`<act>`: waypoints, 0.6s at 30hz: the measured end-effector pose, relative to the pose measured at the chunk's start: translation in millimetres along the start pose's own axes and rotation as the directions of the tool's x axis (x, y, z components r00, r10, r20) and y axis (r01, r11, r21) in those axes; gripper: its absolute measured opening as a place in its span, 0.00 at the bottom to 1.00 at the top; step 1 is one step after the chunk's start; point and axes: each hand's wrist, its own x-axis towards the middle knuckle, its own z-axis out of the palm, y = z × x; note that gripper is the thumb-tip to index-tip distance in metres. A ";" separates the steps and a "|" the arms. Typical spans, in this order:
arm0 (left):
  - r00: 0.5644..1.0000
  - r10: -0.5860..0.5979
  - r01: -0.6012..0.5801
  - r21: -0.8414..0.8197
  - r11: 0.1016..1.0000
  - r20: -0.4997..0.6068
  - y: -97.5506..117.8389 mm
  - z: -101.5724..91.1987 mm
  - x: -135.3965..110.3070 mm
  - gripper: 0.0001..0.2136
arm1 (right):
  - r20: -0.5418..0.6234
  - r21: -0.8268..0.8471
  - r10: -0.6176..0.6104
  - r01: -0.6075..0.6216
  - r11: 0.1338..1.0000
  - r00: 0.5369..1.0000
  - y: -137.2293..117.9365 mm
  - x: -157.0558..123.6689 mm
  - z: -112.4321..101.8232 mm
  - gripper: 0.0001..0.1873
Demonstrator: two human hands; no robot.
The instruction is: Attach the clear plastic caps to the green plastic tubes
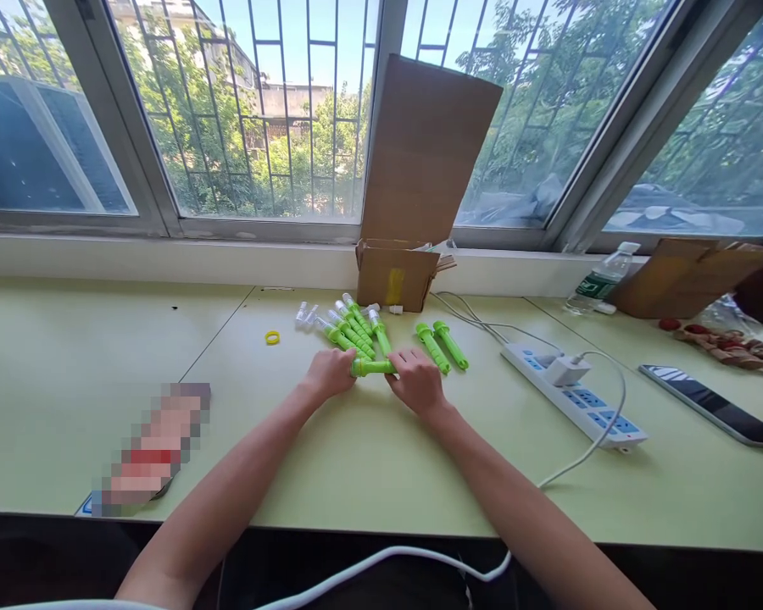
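Note:
Between my two hands a green plastic tube (pixel 374 368) lies crosswise, just above the table. My left hand (pixel 329 375) is closed at its wider left end, and my right hand (pixel 418 385) grips the right end. Just beyond them several green tubes with clear caps (pixel 349 329) lie in a slanted bunch. Another capped green tube (pixel 379 330) points away from me, its near end close to my right fingers. To the right of that hand rest two green tubes (pixel 442 346) with no clear caps. Small clear plastic caps (pixel 306 316) are left of the bunch.
A yellow ring (pixel 272 337) lies left of the tubes. Behind stands an open cardboard box (pixel 391 275). On the right are a white power strip (pixel 572 398) with cables, a phone (pixel 715 405) and a water bottle (pixel 603 278). A pixelated object (pixel 156 449) is at left.

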 end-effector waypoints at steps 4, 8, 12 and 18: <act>0.998 -0.029 0.036 -0.153 0.988 0.047 -3.7 -0.5 -0.9 0.08 | -0.172 -0.037 -0.079 0.074 0.997 0.982 0.3 2.0 -0.6 0.13; 0.998 -0.021 0.034 -0.194 0.980 0.067 -6.0 -1.7 -1.5 0.08 | -0.165 -0.058 -0.121 0.112 0.992 0.979 0.5 2.6 -0.3 0.14; 0.998 0.002 0.011 -0.179 0.984 0.070 -7.0 -2.0 -2.2 0.07 | -0.031 -0.078 -0.092 0.090 0.993 0.995 -0.2 1.0 0.4 0.12; 0.995 0.037 -0.025 -0.128 0.991 0.096 -5.3 -3.5 -2.7 0.08 | 0.145 -0.108 0.048 -0.033 0.994 0.988 -2.7 1.2 0.1 0.14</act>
